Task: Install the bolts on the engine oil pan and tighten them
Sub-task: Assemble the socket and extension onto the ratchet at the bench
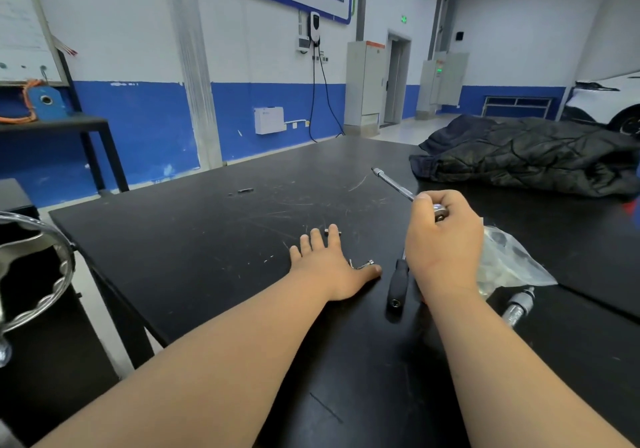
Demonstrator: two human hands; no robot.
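On table (207,239), right at L hand (329,271) fingers (332,241): small bolt (339,232).

Two small silver bolts lie on the black table (207,239), just below the frame's centre. The far bolt (338,232) lies flat, partly hidden behind the straight fingertips of the left hand (329,267). The near bolt (367,264) lies slanted, just beside that hand's thumb. The ratchet (393,186) is chrome. Its round head shows right of centre, inside the curled fingers of the right hand (443,239). Its slim shaft slants up and left to a squared tip.
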